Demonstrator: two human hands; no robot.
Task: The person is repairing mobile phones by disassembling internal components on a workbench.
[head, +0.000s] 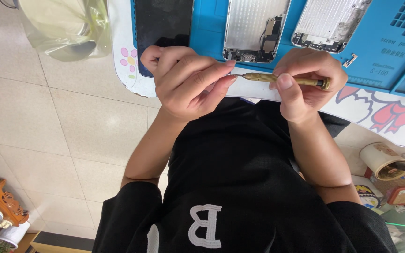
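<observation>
Brass screwdriver (282,78) between both hands (188,79), tip at left fingertips (228,70)

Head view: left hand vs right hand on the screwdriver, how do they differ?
1. The left hand closes only its fingertips on the thin steel tip of the screwdriver; the right hand wraps around the brass handle.
2. The left thumb is tucked under the fingers; the right thumb lies across the handle in plain view.
Shared: both hold the same tool, lying level at the edge of the table.
</observation>
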